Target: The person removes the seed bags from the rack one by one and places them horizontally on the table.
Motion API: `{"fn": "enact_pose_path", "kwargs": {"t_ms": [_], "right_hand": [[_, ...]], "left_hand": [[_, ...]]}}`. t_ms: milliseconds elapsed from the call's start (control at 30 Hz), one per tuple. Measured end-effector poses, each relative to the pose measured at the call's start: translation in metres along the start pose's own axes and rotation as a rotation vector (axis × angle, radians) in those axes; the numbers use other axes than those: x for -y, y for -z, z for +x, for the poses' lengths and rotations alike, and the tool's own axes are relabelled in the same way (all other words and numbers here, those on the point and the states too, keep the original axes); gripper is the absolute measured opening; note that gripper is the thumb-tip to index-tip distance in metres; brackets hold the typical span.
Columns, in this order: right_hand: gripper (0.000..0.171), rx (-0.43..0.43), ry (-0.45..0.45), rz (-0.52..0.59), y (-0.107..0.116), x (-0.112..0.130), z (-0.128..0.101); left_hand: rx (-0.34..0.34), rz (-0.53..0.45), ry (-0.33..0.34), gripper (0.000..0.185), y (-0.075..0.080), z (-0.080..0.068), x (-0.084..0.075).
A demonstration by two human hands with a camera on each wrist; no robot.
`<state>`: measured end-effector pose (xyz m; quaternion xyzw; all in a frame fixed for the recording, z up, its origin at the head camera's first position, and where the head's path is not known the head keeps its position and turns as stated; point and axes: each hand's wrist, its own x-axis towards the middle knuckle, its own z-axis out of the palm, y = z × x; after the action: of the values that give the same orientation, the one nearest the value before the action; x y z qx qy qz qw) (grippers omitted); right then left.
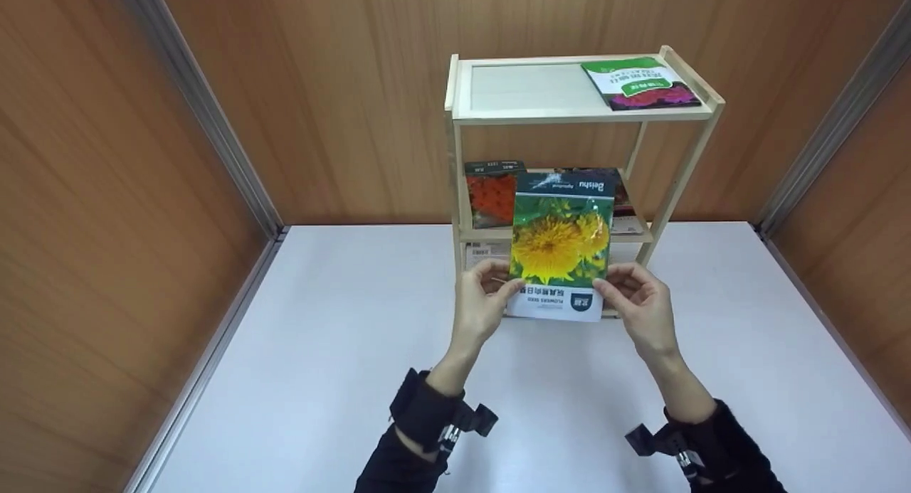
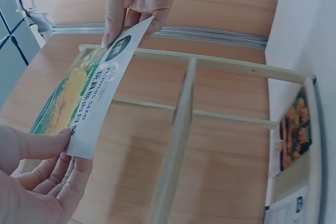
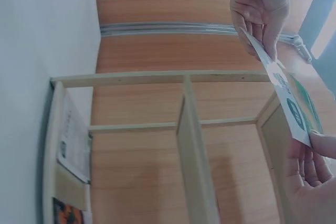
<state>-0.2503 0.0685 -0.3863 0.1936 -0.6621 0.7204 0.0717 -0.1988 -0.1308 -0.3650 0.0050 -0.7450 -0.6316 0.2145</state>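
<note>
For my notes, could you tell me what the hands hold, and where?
Both hold the sunflower seed packet by its lower white edge: left hand pinches one corner, right hand the other.

A packet [image 1: 561, 245] hangs before the shelf [image 1: 455, 166], another [image 1: 640, 83] atop it, perhaps two more inside.

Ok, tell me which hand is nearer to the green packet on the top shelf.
Right. The right hand pinches the sunflower packet at its right edge, more nearly below the green packet. The left hand pinches the left edge, further over.
</note>
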Motion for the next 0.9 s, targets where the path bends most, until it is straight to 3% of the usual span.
{"fn": "enact_pose_path", "kwargs": {"t_ms": [367,667,800,900], "right_hand": [[0.021,0.045,-0.202,-0.010,0.000,-0.042,-0.032],[0.018,0.034,-0.317,-0.015,0.001,-0.066,-0.054],[0.019,0.024,-0.366,-0.014,0.000,-0.074,-0.062],[0.021,0.003,-0.418,-0.016,-0.001,-0.079,-0.070]], "left_hand": [[0.008,0.010,0.090,0.017,0.005,-0.031,0.048],[0.017,-0.011,0.170,0.015,0.008,-0.057,0.039],[0.014,-0.033,0.210,0.014,0.007,-0.062,0.051],[0.012,-0.055,0.240,0.015,0.004,-0.065,0.070]]}}
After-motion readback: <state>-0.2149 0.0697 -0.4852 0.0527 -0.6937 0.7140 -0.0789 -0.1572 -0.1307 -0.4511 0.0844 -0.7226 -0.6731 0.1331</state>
